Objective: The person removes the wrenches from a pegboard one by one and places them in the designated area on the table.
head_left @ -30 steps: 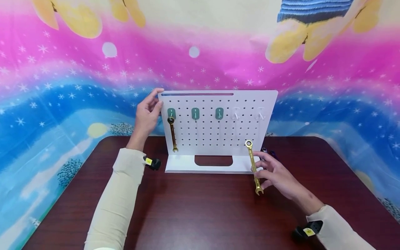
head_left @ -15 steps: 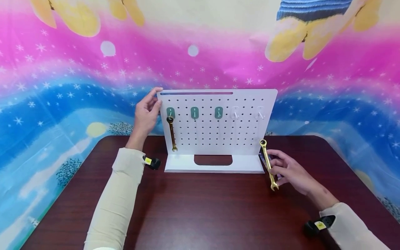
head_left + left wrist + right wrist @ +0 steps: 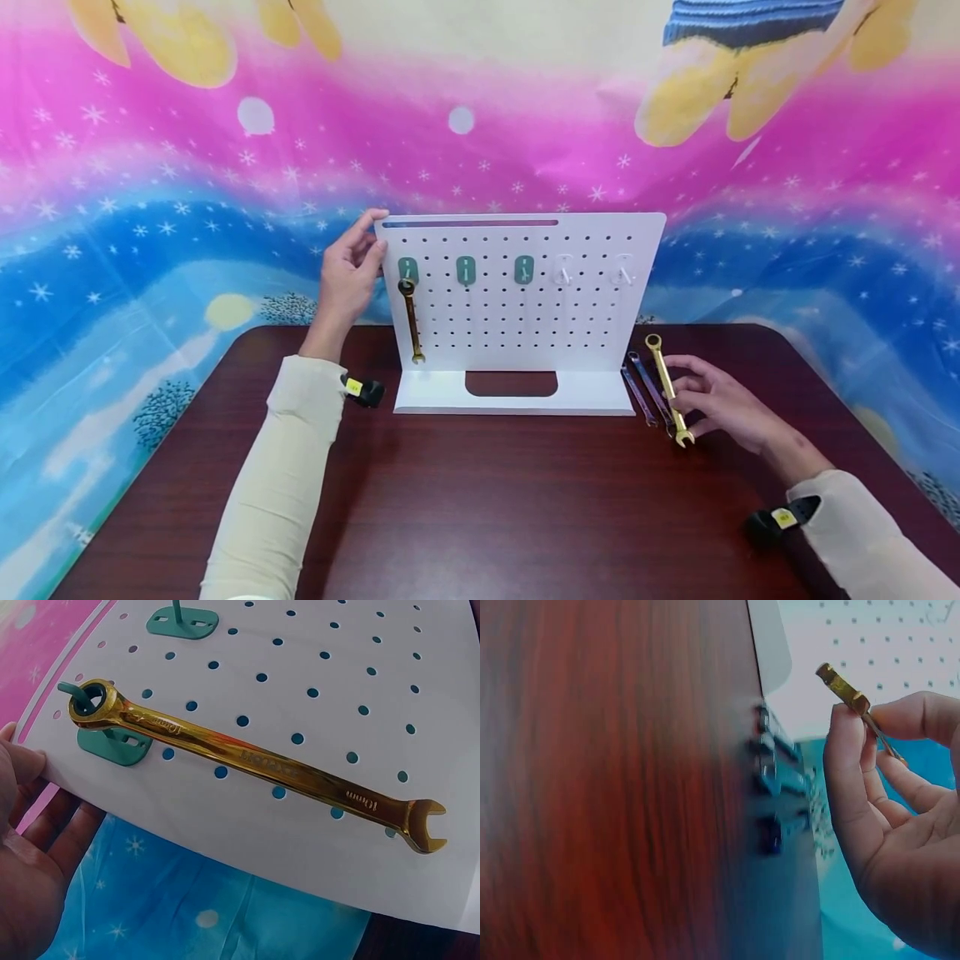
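The board (image 3: 517, 317) stands near the desk's (image 3: 480, 508) back edge, the left hand (image 3: 348, 279) at its top left corner. A wrench (image 3: 412, 323) hangs on the far-left hook (image 3: 408, 266). Right of the board, tools (image 3: 638, 396) lie by the right hand's (image 3: 726, 408) wrench (image 3: 663, 374).

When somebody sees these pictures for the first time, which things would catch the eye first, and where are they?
Probably the vivid pink-and-blue backdrop behind the table comes first. Next may be the white pegboard on the table, with a gold wrench hanging from the leftmost green hook in the head view. A second gold wrench shines in the right hand, to the pegboard's right.
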{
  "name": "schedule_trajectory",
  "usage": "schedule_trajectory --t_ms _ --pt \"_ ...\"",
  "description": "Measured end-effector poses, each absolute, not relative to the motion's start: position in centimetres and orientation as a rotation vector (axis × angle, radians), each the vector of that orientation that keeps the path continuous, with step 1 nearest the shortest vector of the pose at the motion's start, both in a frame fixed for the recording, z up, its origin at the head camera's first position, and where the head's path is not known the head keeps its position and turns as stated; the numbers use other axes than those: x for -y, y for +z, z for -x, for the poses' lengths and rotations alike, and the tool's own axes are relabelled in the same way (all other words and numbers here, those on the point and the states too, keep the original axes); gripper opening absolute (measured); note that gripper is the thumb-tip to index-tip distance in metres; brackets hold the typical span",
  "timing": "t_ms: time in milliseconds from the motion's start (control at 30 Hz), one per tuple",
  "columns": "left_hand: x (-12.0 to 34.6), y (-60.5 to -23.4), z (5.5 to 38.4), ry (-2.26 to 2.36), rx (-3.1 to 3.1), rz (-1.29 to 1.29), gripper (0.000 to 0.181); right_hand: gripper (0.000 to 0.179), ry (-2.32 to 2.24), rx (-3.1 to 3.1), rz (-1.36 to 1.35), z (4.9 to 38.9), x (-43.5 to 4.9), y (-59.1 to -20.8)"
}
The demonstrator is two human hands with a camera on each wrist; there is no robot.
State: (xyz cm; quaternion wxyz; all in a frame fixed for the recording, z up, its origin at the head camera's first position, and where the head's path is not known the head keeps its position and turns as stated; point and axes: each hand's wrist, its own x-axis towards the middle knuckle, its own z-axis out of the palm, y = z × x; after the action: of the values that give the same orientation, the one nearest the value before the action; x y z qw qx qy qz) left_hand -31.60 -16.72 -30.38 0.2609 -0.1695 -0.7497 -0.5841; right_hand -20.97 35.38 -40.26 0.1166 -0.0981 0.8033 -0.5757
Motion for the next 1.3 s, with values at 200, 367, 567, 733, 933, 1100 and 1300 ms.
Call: schedule_trajectory --t_ms 200,367,567,733,933,1100,1300 --pt "16.6 -30.4 31.5 -1.575 2.033 0.459 0.037 0.058 -1.648 -2.423 0.230 21.4 -37.2 -40.6" --pt "16.7 -30.4 31.4 -1.578 2.030 0.465 0.037 0.059 -1.531 -2.471 0.165 22.1 -38.5 -40.6" --pt "16.8 -30.4 31.5 -1.582 2.028 0.477 0.037 0.062 -1.439 -2.456 0.122 22.8 -39.3 -40.6" --pt "16.8 -30.4 31.4 -1.587 2.028 0.473 0.037 0.065 -1.372 -2.446 0.136 23.2 -39.4 -40.6" --pt "16.9 -30.4 31.5 -1.574 2.029 0.471 0.037 0.065 -1.307 -2.447 0.140 23.9 -39.4 -40.4" --pt "16.9 -30.4 31.5 -1.572 2.038 0.474 0.037 0.066 -1.247 -2.454 0.134 24.3 -39.4 -40.2" --pt "16.9 -30.3 31.5 -1.569 2.041 0.477 0.037 0.065 -1.097 -2.535 0.180 24.1 -38.9 -39.7"
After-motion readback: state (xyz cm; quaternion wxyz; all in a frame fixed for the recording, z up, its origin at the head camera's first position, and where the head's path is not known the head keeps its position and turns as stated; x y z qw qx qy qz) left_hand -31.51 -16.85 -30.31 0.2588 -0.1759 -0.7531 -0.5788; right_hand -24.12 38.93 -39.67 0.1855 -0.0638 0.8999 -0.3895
